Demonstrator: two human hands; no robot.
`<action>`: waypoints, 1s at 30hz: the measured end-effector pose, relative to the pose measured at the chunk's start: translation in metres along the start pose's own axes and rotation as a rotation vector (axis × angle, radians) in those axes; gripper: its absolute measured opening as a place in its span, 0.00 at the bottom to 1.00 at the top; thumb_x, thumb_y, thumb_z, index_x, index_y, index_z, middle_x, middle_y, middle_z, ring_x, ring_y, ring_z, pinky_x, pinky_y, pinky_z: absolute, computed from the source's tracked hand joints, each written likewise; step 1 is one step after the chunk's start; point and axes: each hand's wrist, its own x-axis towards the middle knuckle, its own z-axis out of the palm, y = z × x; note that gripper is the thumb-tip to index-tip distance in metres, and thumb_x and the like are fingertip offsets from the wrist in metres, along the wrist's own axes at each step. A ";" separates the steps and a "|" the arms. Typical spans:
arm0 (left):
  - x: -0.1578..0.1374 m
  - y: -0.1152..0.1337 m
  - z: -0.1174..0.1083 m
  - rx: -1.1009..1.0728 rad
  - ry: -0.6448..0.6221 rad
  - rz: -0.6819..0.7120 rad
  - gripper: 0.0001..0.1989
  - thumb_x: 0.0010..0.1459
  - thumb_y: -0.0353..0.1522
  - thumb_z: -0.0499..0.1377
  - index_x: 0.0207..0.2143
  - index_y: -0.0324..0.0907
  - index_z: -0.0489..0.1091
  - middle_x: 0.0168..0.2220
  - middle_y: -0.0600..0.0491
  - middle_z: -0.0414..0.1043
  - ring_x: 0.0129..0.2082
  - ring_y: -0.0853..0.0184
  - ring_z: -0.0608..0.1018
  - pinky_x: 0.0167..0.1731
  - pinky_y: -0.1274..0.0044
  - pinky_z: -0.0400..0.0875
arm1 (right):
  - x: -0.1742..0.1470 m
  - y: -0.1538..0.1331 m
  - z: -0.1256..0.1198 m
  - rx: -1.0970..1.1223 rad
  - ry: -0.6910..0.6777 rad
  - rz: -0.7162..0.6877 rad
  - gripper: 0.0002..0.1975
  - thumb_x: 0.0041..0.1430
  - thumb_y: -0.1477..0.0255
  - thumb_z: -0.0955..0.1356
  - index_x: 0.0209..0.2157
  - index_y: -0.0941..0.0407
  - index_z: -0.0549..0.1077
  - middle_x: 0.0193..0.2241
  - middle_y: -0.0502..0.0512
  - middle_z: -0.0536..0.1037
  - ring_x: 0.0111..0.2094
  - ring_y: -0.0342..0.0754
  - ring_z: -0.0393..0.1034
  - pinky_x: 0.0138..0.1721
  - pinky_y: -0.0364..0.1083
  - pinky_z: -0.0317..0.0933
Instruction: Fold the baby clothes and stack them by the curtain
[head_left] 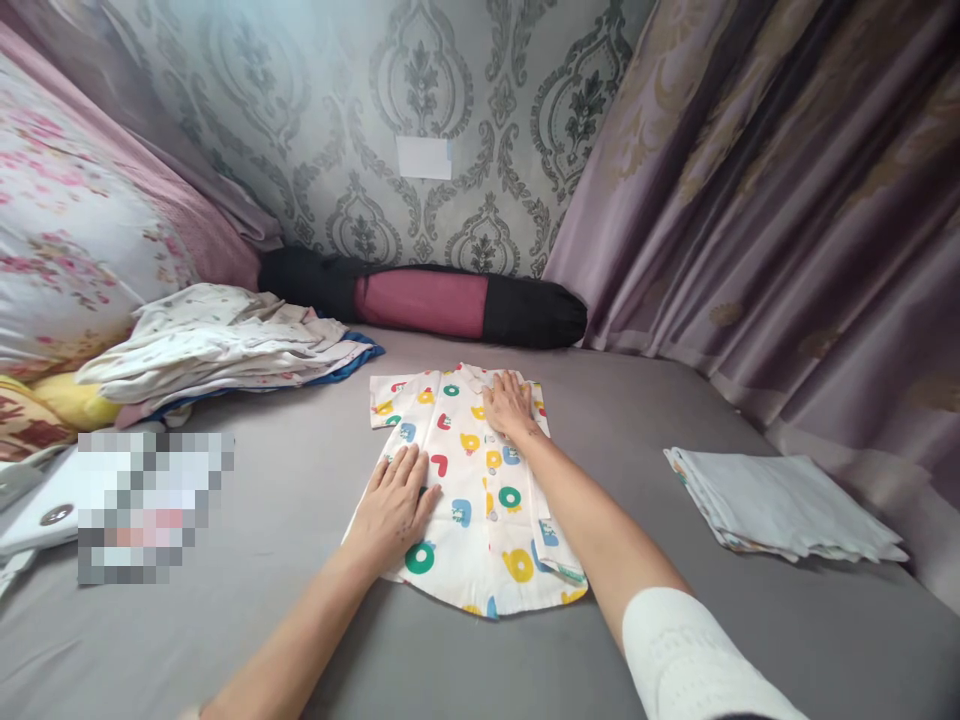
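Note:
A small white short-sleeved shirt point(476, 510) with colourful letter prints lies front up on the grey sheet. Its collar points away from me, and its right side is folded in. My left hand point(394, 505) rests flat on the shirt's left side, fingers stretched out. Near the collar, my right hand point(510, 405) lies on the upper right part, its fingers extended and flat. Neither hand grips the cloth. My right forearm passes over the shirt's right edge and hides part of it.
Folded cloth point(780, 500) lies at the right. At the left are a pile of clothes point(232, 345), a floral pillow point(67, 220) and a partly blurred white item point(45, 510). A black and maroon bolster-shaped bag point(420, 300) lies along the wall. Purple curtains point(675, 200) hang at the right.

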 end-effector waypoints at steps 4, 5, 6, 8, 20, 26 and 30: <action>0.000 0.000 0.001 -0.016 0.001 -0.011 0.28 0.66 0.43 0.44 0.62 0.38 0.61 0.65 0.44 0.56 0.66 0.57 0.58 0.64 0.61 0.52 | 0.000 -0.019 0.003 0.045 -0.094 -0.154 0.30 0.69 0.60 0.48 0.67 0.57 0.50 0.69 0.55 0.44 0.69 0.49 0.33 0.66 0.55 0.29; 0.000 0.000 0.001 -0.018 0.004 -0.008 0.28 0.66 0.43 0.44 0.62 0.38 0.61 0.65 0.44 0.56 0.66 0.56 0.58 0.63 0.61 0.52 | 0.000 -0.022 0.005 0.051 -0.113 -0.176 0.30 0.69 0.60 0.48 0.68 0.57 0.49 0.69 0.55 0.44 0.69 0.49 0.33 0.66 0.55 0.29; 0.001 0.000 0.001 -0.018 0.007 -0.004 0.28 0.66 0.43 0.43 0.62 0.38 0.61 0.65 0.44 0.56 0.66 0.56 0.58 0.63 0.61 0.53 | 0.001 -0.024 0.007 0.051 -0.126 -0.184 0.31 0.69 0.60 0.48 0.68 0.58 0.49 0.69 0.55 0.44 0.69 0.49 0.33 0.66 0.56 0.29; 0.001 0.001 0.000 -0.015 0.005 0.002 0.28 0.67 0.43 0.43 0.62 0.38 0.61 0.65 0.43 0.56 0.65 0.56 0.59 0.63 0.61 0.53 | 0.002 -0.025 0.011 0.048 -0.136 -0.176 0.31 0.69 0.60 0.48 0.68 0.58 0.48 0.69 0.55 0.45 0.69 0.49 0.33 0.66 0.56 0.28; 0.000 0.000 0.003 -0.002 0.031 0.009 0.28 0.66 0.43 0.43 0.62 0.39 0.62 0.65 0.44 0.57 0.65 0.56 0.60 0.63 0.62 0.53 | 0.007 -0.035 0.005 0.008 -0.130 -0.165 0.31 0.69 0.60 0.50 0.66 0.62 0.53 0.68 0.61 0.48 0.69 0.52 0.36 0.66 0.58 0.27; 0.000 -0.001 0.006 0.012 0.065 0.019 0.28 0.67 0.43 0.42 0.62 0.39 0.61 0.64 0.44 0.58 0.65 0.57 0.60 0.63 0.61 0.54 | 0.016 -0.060 0.006 0.005 -0.109 -0.243 0.31 0.68 0.61 0.50 0.66 0.65 0.52 0.68 0.62 0.49 0.69 0.51 0.36 0.66 0.55 0.23; -0.001 -0.002 0.006 0.011 0.055 0.021 0.28 0.67 0.43 0.42 0.62 0.39 0.61 0.65 0.44 0.57 0.65 0.57 0.59 0.63 0.62 0.54 | 0.024 -0.064 0.015 0.015 -0.123 -0.199 0.32 0.69 0.60 0.48 0.66 0.64 0.52 0.68 0.61 0.48 0.69 0.51 0.37 0.66 0.55 0.25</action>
